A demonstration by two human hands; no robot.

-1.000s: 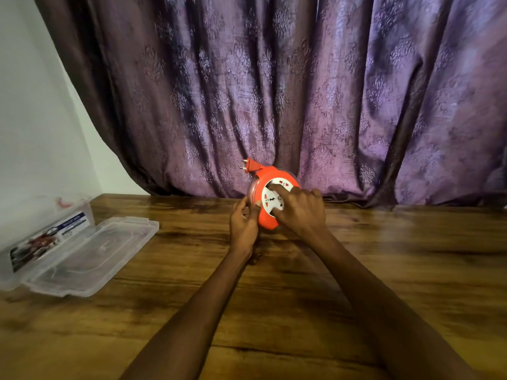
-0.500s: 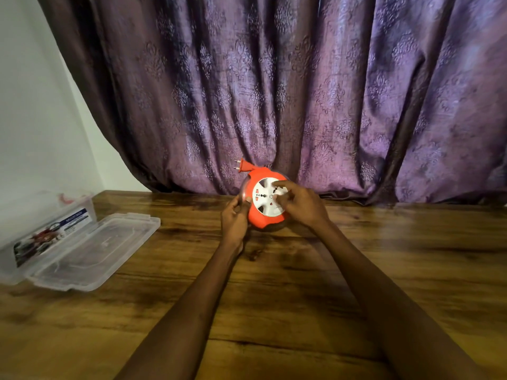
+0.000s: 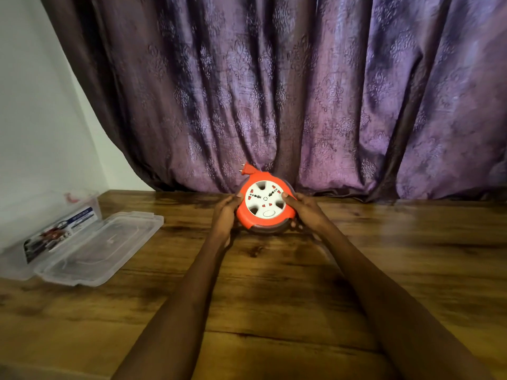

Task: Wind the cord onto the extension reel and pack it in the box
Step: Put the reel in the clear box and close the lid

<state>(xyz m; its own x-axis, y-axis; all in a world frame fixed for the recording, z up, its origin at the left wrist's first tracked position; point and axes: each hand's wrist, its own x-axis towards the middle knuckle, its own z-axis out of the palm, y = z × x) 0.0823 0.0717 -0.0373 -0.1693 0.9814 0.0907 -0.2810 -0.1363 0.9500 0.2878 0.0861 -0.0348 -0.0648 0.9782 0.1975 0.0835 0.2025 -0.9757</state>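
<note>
Orange reel (image 3: 265, 205) — between both hands

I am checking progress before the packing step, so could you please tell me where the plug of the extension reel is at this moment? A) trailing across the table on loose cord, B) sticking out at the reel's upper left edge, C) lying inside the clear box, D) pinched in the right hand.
B: the orange plug juts from the upper left edge of the extension reel, prongs pointing left.
</note>
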